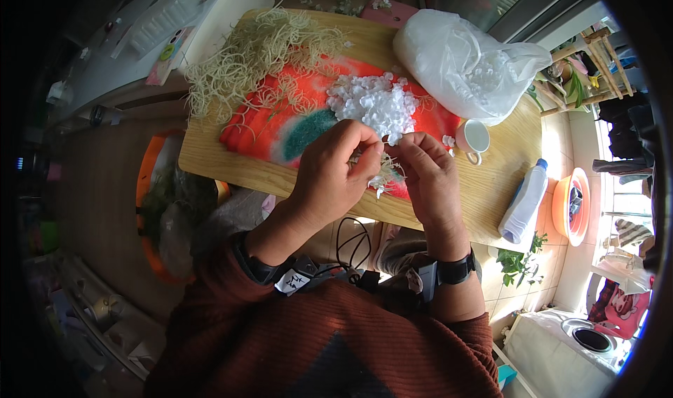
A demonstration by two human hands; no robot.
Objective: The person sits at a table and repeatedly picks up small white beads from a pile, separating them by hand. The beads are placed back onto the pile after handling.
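My left hand (339, 166) and my right hand (428, 174) meet over the near edge of a red cloth (247, 143) with a green patch. Thumb and forefinger of each are pinched together on a small piece of pale artificial stem (386, 166) with white petals; the fingers partly hide it. Just beyond lies a heap of white artificial petals (373, 101). A tangled pile of pale green artificial stems (268, 51) covers the far left of the cloth and table.
The wooden table (505, 187) carries a white cup (473, 137), a stuffed white plastic bag (452, 56) and a blue-capped bottle (526, 203). An orange-rimmed container (150, 166) stands on the floor at left. At right are an orange basin (560, 208) and a leafy plant (518, 266).
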